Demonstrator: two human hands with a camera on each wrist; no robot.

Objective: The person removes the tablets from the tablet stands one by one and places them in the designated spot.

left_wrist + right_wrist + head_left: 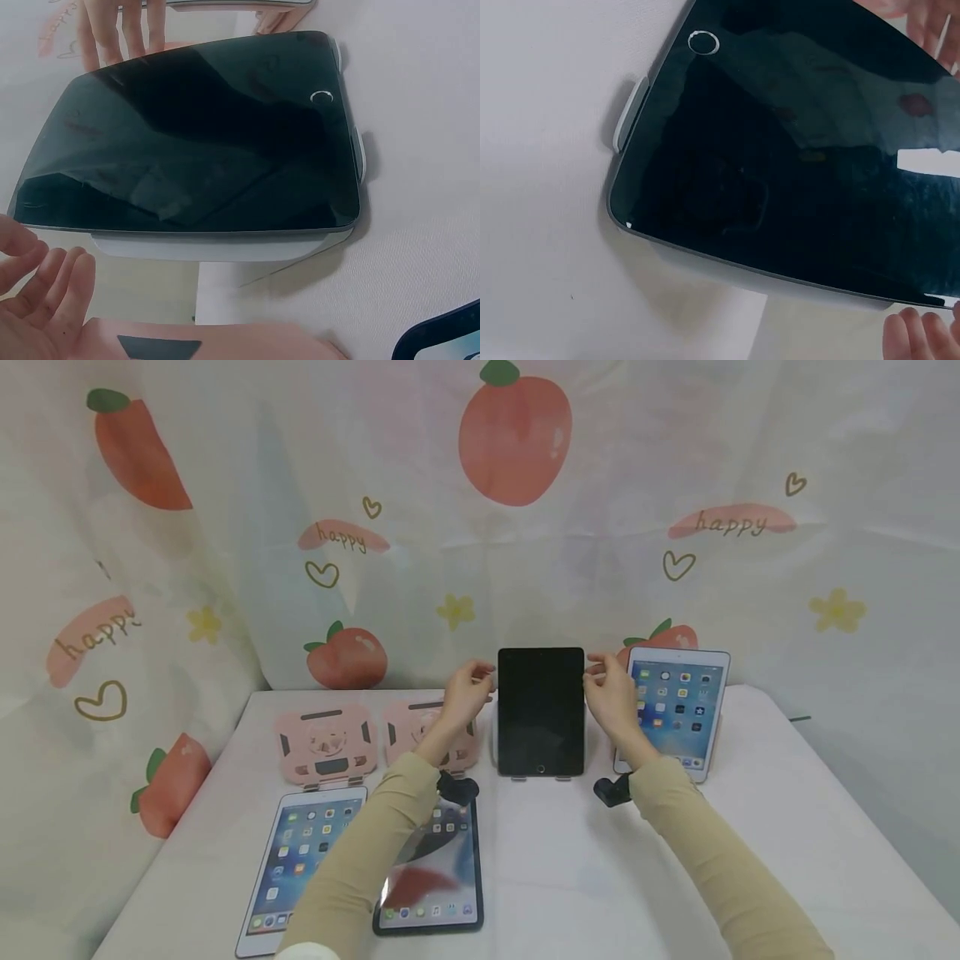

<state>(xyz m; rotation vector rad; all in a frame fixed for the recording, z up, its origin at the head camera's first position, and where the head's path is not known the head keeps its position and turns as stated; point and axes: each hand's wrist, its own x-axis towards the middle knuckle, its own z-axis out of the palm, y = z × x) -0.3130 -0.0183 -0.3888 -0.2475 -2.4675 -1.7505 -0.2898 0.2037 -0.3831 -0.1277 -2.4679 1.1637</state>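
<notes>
So the dark tablet (541, 710) stands upright on a stand near the back edge of the table (787, 852), long axis vertical, right between both hands. Left hand (465, 692) and right hand (609, 693) flank its top corners, fingers loose and relaxed, gripping nothing; both look about equally close. White cloth on the table, fruit-print curtain (225, 527) behind. A lit tablet (678, 708) stands just right of it.

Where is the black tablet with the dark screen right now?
In the head view the dark tablet stands upright on a stand at the table's middle back, between the left hand and right hand, left of the lit white tablet.
</notes>
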